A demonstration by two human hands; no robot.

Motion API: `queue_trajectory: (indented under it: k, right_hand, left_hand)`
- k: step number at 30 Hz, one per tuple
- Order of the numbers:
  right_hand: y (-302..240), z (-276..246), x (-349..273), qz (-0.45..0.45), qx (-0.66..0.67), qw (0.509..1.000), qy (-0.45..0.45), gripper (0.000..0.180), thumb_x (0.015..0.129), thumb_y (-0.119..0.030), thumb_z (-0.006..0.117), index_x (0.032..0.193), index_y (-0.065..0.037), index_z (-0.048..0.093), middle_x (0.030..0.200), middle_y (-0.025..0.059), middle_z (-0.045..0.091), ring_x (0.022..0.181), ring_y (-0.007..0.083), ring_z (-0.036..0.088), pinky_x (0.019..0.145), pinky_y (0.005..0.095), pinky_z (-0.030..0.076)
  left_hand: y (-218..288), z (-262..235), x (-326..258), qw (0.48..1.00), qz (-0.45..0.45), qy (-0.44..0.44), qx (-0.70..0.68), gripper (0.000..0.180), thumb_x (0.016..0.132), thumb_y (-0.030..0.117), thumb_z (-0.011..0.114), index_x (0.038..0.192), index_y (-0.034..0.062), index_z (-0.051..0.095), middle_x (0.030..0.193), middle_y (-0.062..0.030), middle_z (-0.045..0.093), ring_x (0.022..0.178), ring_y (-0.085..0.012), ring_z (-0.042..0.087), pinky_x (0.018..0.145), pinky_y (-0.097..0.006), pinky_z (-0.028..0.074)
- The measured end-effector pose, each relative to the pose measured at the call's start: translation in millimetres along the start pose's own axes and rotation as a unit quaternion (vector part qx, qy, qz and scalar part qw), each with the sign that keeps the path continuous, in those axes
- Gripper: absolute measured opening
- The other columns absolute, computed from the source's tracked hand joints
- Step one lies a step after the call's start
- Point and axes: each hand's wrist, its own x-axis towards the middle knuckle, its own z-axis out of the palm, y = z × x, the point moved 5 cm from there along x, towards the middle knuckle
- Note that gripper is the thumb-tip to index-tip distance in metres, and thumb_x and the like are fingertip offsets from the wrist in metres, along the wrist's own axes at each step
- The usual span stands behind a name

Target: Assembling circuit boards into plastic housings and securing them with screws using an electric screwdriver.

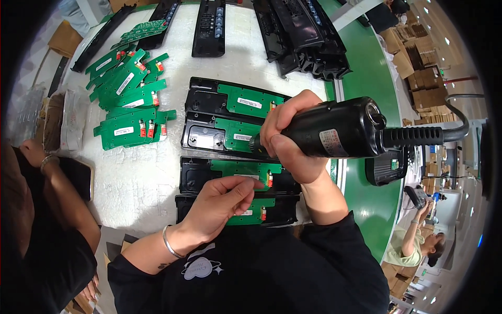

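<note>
My right hand [295, 149] is wrapped round a black corded electric screwdriver [327, 125]. Its tip end points left, over the second of several black plastic housings [201, 137] lying in a column. Each housing carries a green circuit board [246, 104] with a white label and a red-and-white connector. Above the third housing's board [225, 166], my left hand [217, 206] has thumb and forefinger pinched together near its connector [270, 179]. Whatever the pinch may hold is too small to make out. Part of the nearest housing [183, 209] lies behind that hand.
Loose green circuit boards [125, 86] are heaped at the left of the white padded table [141, 178]. Black housings [209, 31] lie along the far side, some stacked [303, 42]. Another person's arm [68, 193] rests at the left. A green surface [366, 204] runs along the right.
</note>
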Motion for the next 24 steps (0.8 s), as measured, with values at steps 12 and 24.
queue_trajectory:
  k: [12, 24]
  right_hand:
    - [-87.0, -40.7, -18.8, -0.149, 0.346, 0.926, -0.028, 0.025, 0.071, -0.005, 0.058, 0.088, -0.010, 0.041, 0.053, -0.0030, 0.051, 0.041, 0.0072, 0.050, 0.039, 0.0183, 0.040]
    - [-87.7, -35.7, -25.2, -0.190, 0.380, 0.905, -0.042, 0.026, 0.072, -0.005, 0.063, 0.087, -0.010, 0.042, 0.053, -0.0016, 0.053, 0.041, 0.0070, 0.051, 0.041, 0.0179, 0.045]
  left_hand:
    - [13.2, -0.4, -2.1, 0.996, 0.044, 0.021, -0.072, 0.018, 0.088, 0.006, 0.052, 0.104, -0.0004, 0.055, 0.086, -0.0079, 0.062, 0.078, -0.0148, 0.061, 0.067, -0.021, 0.051]
    - [4.2, -8.7, -3.4, 0.983, 0.022, -0.021, -0.183, 0.017, 0.088, 0.010, 0.053, 0.101, -0.0011, 0.057, 0.089, -0.0062, 0.060, 0.079, -0.0119, 0.059, 0.070, -0.021, 0.051]
